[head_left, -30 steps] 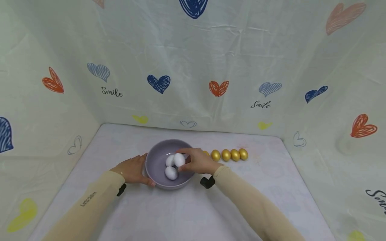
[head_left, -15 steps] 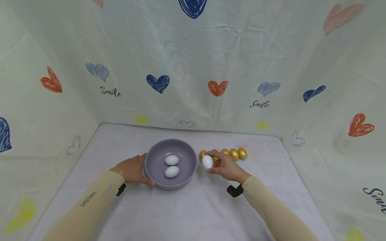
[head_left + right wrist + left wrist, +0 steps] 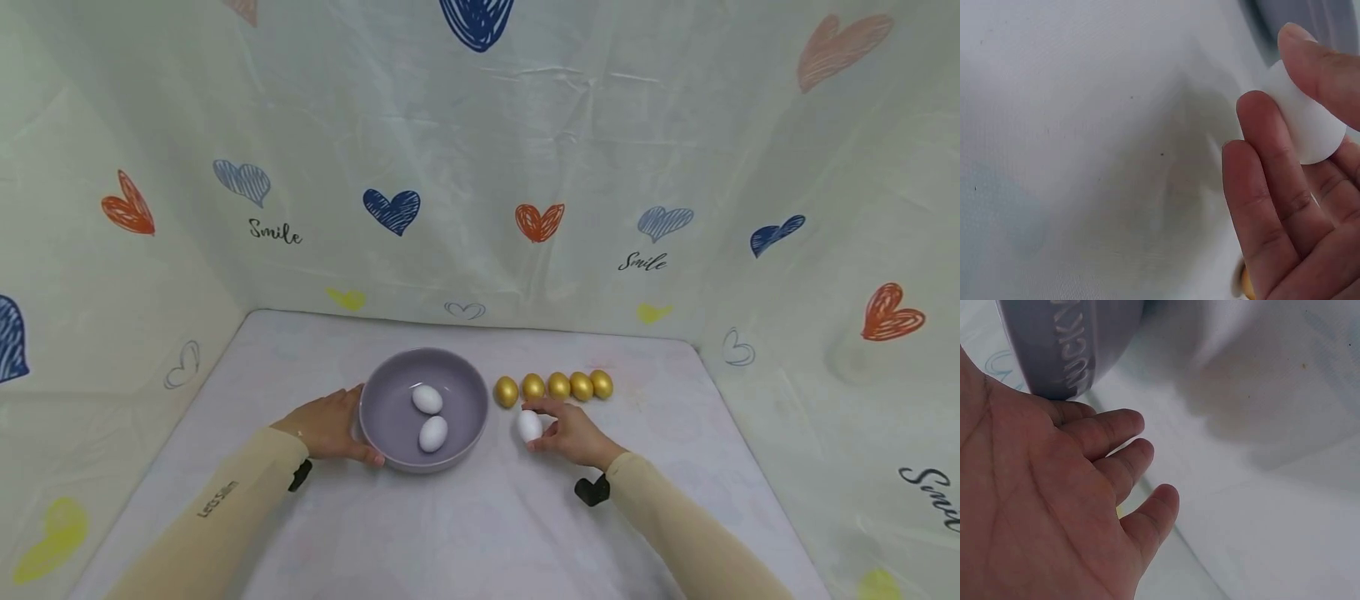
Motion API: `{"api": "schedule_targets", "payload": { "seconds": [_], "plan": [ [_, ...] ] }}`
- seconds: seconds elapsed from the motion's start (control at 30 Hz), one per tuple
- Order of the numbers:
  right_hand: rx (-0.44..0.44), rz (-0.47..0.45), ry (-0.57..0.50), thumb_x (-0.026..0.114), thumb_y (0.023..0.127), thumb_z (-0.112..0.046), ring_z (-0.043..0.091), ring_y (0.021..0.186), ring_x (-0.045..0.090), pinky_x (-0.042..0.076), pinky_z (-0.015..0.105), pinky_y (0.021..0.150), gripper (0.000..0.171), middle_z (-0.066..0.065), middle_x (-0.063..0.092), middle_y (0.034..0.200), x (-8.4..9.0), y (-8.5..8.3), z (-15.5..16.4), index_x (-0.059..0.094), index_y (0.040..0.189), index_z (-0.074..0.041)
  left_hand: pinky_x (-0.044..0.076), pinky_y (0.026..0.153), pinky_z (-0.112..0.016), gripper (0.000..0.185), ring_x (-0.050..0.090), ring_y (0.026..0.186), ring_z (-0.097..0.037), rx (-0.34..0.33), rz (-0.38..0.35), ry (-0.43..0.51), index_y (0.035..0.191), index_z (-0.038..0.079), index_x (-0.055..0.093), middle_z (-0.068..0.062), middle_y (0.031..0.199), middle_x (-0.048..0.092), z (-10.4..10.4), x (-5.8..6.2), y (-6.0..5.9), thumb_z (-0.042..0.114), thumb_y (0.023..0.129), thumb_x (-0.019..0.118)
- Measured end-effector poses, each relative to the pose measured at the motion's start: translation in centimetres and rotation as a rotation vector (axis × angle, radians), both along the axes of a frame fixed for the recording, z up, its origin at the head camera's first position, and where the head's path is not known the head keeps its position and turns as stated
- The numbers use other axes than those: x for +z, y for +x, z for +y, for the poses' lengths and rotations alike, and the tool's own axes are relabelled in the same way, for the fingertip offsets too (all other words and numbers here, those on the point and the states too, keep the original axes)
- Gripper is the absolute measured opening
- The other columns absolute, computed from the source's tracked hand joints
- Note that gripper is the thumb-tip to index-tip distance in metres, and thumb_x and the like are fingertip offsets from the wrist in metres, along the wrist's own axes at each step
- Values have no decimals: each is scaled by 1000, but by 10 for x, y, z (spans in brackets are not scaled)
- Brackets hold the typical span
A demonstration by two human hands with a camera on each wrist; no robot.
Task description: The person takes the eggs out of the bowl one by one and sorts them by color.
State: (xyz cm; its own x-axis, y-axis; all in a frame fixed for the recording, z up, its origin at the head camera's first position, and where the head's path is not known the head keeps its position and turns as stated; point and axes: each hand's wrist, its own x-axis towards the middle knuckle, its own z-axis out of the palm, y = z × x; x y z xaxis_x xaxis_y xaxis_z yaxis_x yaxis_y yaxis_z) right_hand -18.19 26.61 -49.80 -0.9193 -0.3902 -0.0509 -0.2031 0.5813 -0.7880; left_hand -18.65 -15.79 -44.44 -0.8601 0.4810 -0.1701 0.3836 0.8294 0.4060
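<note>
A purple bowl (image 3: 378, 446) stands on the table with two white eggs inside, one white egg (image 3: 427, 399) behind the other white egg (image 3: 432, 434). My left hand (image 3: 330, 427) rests against the bowl's left side, thumb near the front rim and fingers along the outer wall. In the left wrist view, relaxed fingers (image 3: 1119, 431) lie beside the bowl's lettered wall (image 3: 1075, 344). To the right of the bowl, my right hand (image 3: 573, 433) pinches a white egg (image 3: 529, 426) between thumb and fingers. The right wrist view shows this egg (image 3: 1310, 125) behind two fingertips.
Several golden eggs (image 3: 558, 386) lie in a row on the table (image 3: 450, 542), just behind my right hand. A white curtain (image 3: 465, 142) with printed hearts surrounds the table at the back and sides.
My right hand has lifted one white egg out of the bowl and carried it right, then a little toward me. The two eggs left inside have rolled slightly. My left hand stays put.
</note>
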Motion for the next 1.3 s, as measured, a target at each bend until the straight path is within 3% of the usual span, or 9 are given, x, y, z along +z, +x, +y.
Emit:
{"api": "schedule_targets", "payload": {
  "seconds": [0.23, 0.57, 1.3],
  "plan": [
    [28, 27, 23, 88, 77, -15, 13, 67, 64, 53, 28, 68, 63, 17, 60, 130, -4, -4, -7, 60, 133, -9, 46, 96, -57, 128, 54, 121, -43, 1, 2, 19, 150, -6, 33, -26, 133, 54, -1, -1, 0, 71, 60, 82],
    [35, -7, 51, 88, 76, -9, 13, 68, 64, 53, 28, 68, 64, 14, 59, 128, -7, -8, -17, 59, 134, -7, 46, 95, -57, 127, 54, 121, -42, 6, -2, 14, 150, -5, 33, -25, 133, 54, 0, 1, 1, 71, 60, 82],
    [37, -14, 45, 87, 78, -14, 12, 73, 67, 54, 30, 70, 68, 12, 56, 134, -14, -7, -16, 55, 137, -9, 46, 96, -58, 125, 53, 122, -42, 7, -11, 11, 150, -4, 33, -25, 134, 54, -1, 2, 4, 70, 62, 82]
  ]
}}
